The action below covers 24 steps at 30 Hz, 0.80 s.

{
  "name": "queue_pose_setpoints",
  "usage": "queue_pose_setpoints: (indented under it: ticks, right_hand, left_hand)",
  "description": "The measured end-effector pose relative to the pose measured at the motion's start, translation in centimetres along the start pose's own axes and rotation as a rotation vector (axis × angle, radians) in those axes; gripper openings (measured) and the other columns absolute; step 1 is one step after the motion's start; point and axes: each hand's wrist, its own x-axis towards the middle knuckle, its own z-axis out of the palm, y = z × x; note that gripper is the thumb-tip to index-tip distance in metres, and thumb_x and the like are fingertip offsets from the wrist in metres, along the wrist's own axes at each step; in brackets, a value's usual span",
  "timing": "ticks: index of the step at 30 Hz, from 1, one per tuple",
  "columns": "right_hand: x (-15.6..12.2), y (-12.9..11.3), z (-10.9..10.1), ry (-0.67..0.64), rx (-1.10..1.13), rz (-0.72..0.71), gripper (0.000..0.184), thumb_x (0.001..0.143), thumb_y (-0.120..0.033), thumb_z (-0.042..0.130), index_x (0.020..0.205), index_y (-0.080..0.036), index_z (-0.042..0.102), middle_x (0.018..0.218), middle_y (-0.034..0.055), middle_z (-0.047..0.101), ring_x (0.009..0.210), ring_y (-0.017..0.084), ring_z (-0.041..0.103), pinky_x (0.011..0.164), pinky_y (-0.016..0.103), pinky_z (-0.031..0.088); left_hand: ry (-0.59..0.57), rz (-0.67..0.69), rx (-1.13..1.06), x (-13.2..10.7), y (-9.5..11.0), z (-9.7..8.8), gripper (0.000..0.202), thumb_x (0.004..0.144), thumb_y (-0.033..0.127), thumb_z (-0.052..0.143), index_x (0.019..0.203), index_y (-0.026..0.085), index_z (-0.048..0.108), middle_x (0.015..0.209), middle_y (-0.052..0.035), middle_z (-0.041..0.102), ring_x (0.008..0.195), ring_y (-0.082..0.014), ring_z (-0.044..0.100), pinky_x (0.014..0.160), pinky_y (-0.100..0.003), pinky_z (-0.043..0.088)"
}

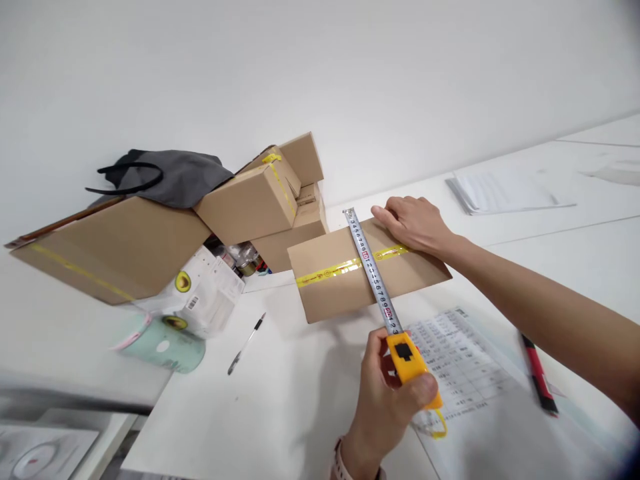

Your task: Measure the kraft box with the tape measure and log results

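Left hand [387, 393] gripping the yellow plastic tape measure case [410, 363], steel blade [373, 270] pulled out across the short width of the flat brown cardboard box with yellow tape [340, 277] on the white bench [280, 400]. Right hand [413, 223] flat, pinning the blade's hook at the box's far edge. Box's long axis crossways to the blade, just ahead of both hands.

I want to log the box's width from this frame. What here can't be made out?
Head view only:
- Tape measure figures: too small and blurred to read exactly.
- Tape hook at the cardboard box's far edge: too small to tell whether it catches.
- Printed sheet: text too small, partly hidden by the left hand.
- Box top under the right hand: covered.
- Right arm: cut off by the frame edge.
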Motion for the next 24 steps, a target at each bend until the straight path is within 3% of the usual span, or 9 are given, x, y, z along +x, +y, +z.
queue_pose_setpoints:
  ticks: [6, 10, 16, 24]
  right_hand:
    - [0.0, -0.3, 0.0, 0.012, -0.049, -0.011, 0.060, 0.094, -0.070, 0.028, 0.074, -0.020, 0.055, 0.078, 0.0126, 0.068, 0.078, 0.027, 0.060, 0.087, 0.046, 0.036]
    - [0.7, -0.8, 0.1, -0.006, -0.115, 0.010, 0.067, 0.092, -0.074, 0.026, 0.073, -0.019, 0.059, 0.075, 0.0141, 0.068, 0.078, 0.029, 0.062, 0.088, 0.048, 0.036]
    - [1.4, -0.9, 0.6, -0.006, -0.147, 0.015, 0.072, 0.093, -0.074, 0.022, 0.074, -0.018, 0.062, 0.074, 0.0138, 0.067, 0.080, 0.031, 0.063, 0.088, 0.050, 0.036]
    - [1.5, -0.9, 0.6, -0.034, -0.122, 0.029, 0.071, 0.089, -0.076, 0.030, 0.082, -0.015, 0.065, 0.080, 0.0175, 0.068, 0.084, 0.035, 0.063, 0.088, 0.052, 0.036]
  left_hand:
    - [0.019, -0.082, 0.000, -0.5, 0.1, 1.8, 0.062, 0.069, 0.045, 0.085, 0.117, 0.020, 0.056, 0.107, -0.0072, 0.061, 0.091, -0.0217, 0.061, 0.082, -0.036, 0.054]
    - [0.035, -0.103, -0.036, -0.7, 0.2, 2.6, 0.057, 0.068, 0.043, 0.085, 0.111, 0.020, 0.056, 0.101, -0.0055, 0.061, 0.086, -0.0193, 0.060, 0.080, -0.035, 0.054]
    - [0.036, -0.136, -0.042, -1.0, -0.7, 2.7, 0.057, 0.067, 0.042, 0.085, 0.109, 0.021, 0.053, 0.094, -0.0036, 0.060, 0.081, -0.0182, 0.059, 0.074, -0.032, 0.053]
    - [0.041, -0.123, 0.045, -1.0, -0.5, 2.9, 0.048, 0.070, 0.031, 0.081, 0.108, 0.020, 0.054, 0.095, -0.0038, 0.060, 0.086, -0.0191, 0.058, 0.074, -0.029, 0.050]
